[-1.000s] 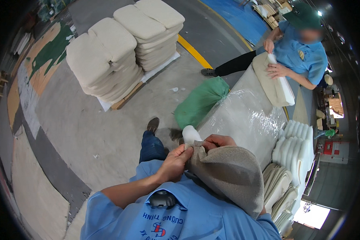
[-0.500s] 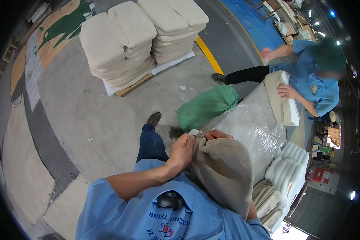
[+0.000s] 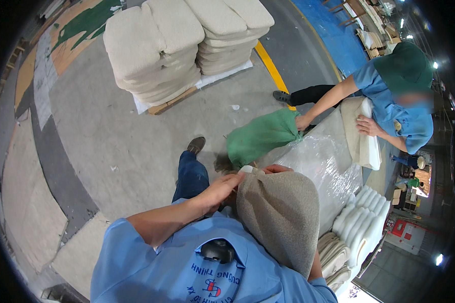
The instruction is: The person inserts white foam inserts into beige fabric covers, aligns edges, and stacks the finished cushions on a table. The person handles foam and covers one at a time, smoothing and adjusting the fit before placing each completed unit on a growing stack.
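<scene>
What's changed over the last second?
One co-worker's hand left the pad and swung down and left in view to the green sack. Less white padding shows past the cover's end. Unchanged: co-worker's other hand on the pad; left hand and right hand at the cover.

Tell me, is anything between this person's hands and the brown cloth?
Nothing visible: the left hand and right hand both touch the cloth at its edge, though it hides much of the right hand.
</scene>
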{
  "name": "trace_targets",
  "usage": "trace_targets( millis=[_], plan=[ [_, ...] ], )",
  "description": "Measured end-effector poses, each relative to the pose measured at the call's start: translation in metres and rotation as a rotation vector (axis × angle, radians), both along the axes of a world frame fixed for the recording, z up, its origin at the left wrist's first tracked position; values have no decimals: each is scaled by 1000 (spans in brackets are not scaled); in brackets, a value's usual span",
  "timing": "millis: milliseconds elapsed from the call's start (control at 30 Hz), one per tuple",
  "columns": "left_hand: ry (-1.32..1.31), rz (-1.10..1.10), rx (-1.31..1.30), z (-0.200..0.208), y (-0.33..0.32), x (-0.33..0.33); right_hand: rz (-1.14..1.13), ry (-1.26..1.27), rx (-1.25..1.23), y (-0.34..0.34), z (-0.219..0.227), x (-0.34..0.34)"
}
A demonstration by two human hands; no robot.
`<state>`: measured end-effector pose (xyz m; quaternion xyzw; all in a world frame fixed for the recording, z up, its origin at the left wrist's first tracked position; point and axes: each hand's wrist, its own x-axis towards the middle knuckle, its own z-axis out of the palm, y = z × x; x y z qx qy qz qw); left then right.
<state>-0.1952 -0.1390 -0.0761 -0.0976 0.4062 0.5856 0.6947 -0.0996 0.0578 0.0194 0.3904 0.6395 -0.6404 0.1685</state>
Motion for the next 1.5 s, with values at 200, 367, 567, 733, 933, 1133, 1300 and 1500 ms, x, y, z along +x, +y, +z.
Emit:
trace_targets(
  millis=[200,367,567,733,933,1133,1300,1500],
  plan=[
    [30,104,91,-21,3,16,10,7,-73,1,-2,-8],
    [34,68,-16,-33,12,22,-19,11,-66,-3,-1,-11],
    [95,71,-54,-53,22,31,-38,17,-68,-4,-1,-9],
    [117,13,-56,-61,22,30,-49,25,-81,-1,-1,-10],
    [69,-34,-88,-42,24,22,-108,49,-89,-3,-2,-5],
    [618,-193,-73,-58,26,5,-168,86,-117,-2,1,-5],
    [945,-227,404,-61,28,-22,-293,131,-176,-1,7,3],
    [797,-516,523,-51,41,-50,-639,233,-369,2,28,23]
  ],
)
